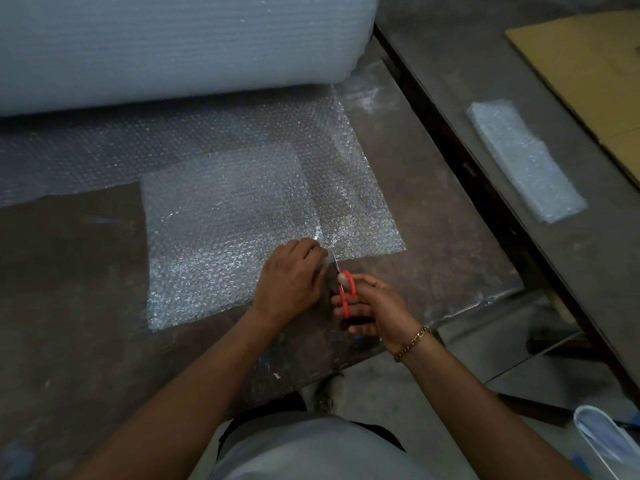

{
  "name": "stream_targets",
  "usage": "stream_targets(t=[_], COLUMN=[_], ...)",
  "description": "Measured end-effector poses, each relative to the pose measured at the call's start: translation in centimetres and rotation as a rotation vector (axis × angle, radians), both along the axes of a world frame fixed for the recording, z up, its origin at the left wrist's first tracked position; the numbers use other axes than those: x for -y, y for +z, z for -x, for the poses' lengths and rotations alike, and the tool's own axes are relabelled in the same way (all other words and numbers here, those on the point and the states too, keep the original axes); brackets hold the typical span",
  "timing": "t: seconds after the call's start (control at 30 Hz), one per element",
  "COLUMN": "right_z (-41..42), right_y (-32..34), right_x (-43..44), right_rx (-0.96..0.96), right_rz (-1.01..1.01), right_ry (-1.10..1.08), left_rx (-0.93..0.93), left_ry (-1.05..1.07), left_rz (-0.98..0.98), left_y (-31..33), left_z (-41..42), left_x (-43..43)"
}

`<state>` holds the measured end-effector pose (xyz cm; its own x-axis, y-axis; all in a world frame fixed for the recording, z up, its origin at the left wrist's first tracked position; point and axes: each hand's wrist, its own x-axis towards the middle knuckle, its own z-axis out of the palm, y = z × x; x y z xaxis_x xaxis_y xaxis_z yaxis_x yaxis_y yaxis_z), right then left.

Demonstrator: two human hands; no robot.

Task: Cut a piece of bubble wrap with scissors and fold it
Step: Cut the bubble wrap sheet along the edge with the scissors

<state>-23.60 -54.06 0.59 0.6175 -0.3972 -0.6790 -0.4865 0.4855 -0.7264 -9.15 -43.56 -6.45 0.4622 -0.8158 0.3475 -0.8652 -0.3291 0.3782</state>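
While the left hand [289, 278] lies flat on the bubble wrap [221, 223], pressing down its near right corner, the right hand [370, 306] holds the scissors [344, 289]. The left hand's fingers are bent a little, with their tips close to the blades; I cannot tell if they pinch the wrap or only push on it. The right hand is closed around the orange handles, with the thumb through one loop and fingers through the other. The short metal blades point away from the person and touch the near edge of the wrap, just beside the left fingertips. The blades look almost shut, but they are small and partly hidden, so I cannot be sure. A gold bracelet [412, 342] sits on the right wrist.

The bubble wrap is spread out flat on a dark, scratched table [69, 289]. It comes off a big roll [173, 46] that lies across the far side of the table. One paler square patch of wrap lies in the middle, on top of the thinner sheet; it looks like a doubled layer.

Off to the right, on another dark surface, a small folded piece of bubble wrap [523, 161] lies by itself. A flat sheet of brown cardboard [588, 74] lies just beyond it, near but not touching
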Motion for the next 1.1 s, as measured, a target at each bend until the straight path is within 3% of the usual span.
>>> stream_targets(t=[1.1], right_z=[-1.1], right_y=[-1.2], right_x=[-0.4], right_rx=[-0.019], right_rz=[0.018], right_ry=[-0.001], left_rx=[-0.022], left_ry=[0.012], left_rz=[0.026], left_y=[-0.4], left_z=[0.1], left_x=[0.0])
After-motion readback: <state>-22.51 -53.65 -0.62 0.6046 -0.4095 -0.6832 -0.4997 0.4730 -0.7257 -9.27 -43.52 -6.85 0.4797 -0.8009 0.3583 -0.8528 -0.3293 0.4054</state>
